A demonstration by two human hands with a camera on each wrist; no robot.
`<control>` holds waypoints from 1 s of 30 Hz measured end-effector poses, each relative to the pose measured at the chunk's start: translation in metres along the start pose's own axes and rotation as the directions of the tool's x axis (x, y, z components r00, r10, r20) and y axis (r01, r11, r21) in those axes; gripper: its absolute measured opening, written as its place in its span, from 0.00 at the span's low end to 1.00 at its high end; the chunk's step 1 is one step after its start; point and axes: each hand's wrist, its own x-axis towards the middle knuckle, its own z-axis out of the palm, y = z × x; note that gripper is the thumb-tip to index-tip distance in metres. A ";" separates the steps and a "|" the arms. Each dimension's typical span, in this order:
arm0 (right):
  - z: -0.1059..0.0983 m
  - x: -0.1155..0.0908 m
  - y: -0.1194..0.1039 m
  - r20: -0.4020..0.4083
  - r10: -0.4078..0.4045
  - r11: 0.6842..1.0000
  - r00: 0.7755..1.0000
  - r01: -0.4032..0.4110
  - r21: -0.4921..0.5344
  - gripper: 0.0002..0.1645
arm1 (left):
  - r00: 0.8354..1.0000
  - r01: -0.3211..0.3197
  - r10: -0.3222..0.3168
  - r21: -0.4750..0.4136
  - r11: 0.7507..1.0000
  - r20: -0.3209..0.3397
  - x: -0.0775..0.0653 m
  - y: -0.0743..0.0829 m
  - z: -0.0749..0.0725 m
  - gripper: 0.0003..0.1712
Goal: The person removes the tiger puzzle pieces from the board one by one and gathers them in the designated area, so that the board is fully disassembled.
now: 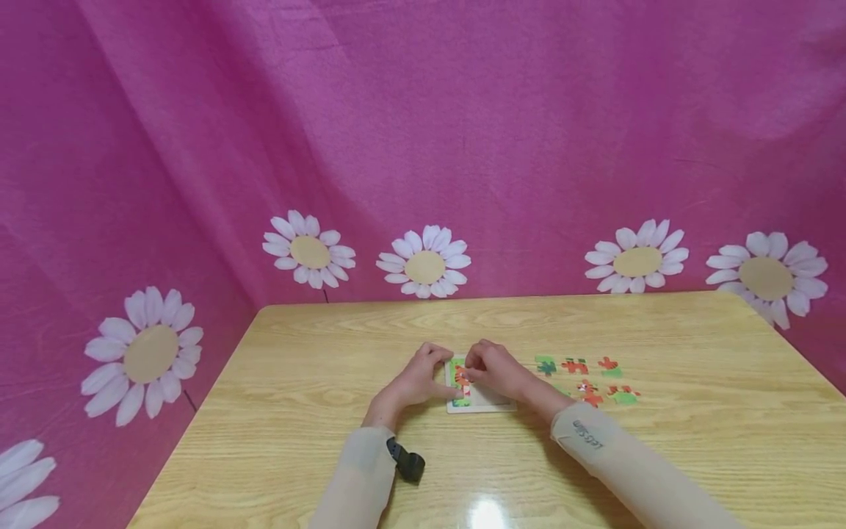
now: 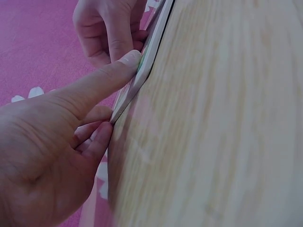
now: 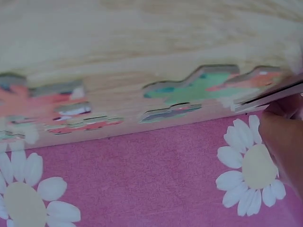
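Two hands work at a small white puzzle tray (image 1: 481, 409), just below the centre of the head view, on a wood-grain table (image 1: 264, 433). The left hand (image 1: 418, 380) holds the tray's left side. The right hand (image 1: 499, 369) is over the tray, its fingertips drawn close together; whether they pinch a piece cannot be told. Joined pieces (image 1: 460, 376) in green, orange and white fill a strip along the tray's left.

Loose puzzle pieces (image 1: 575, 366), green and orange-red, lie in two rough rows right of the tray. The right hand and forearm cross between them and the viewer, partly covering the lower row's left end. A black strap (image 1: 406, 463) circles the left wrist. Behind, a magenta cloth (image 1: 529, 147) printed with white daisies fills the upper frame.

Only the left wrist view shows the grip closely: thumb on top of the tray, other fingers at its corner, at centre left. The right wrist view shows the pieces' thickness from low down, with part of the right hand at the right edge.
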 end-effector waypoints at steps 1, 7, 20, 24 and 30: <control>0.000 0.001 0.000 -0.002 -0.001 1.000 1.000 0.001 -0.004 0.05 | 1.000 0.001 -0.001 0.001 1.000 0.000 0.000 0.000 0.000 0.41; 0.001 0.004 -0.001 -0.010 0.007 1.000 1.000 -0.007 0.000 0.04 | 1.000 0.007 -0.007 -0.001 1.000 -0.001 0.000 -0.001 -0.001 0.41; 0.002 0.005 -0.002 -0.034 -0.004 0.999 0.999 0.002 -0.035 0.08 | 1.000 0.006 -0.006 0.001 1.000 0.002 0.001 -0.001 0.001 0.42; 0.002 0.004 -0.002 -0.057 0.001 1.000 0.998 -0.002 -0.024 0.08 | 1.000 0.010 -0.010 0.000 1.000 0.000 0.001 -0.001 0.001 0.42; 0.002 0.004 0.000 -0.068 -0.041 0.998 0.997 0.038 -0.040 0.09 | 1.000 0.010 -0.010 -0.009 1.000 0.002 0.001 -0.002 0.001 0.42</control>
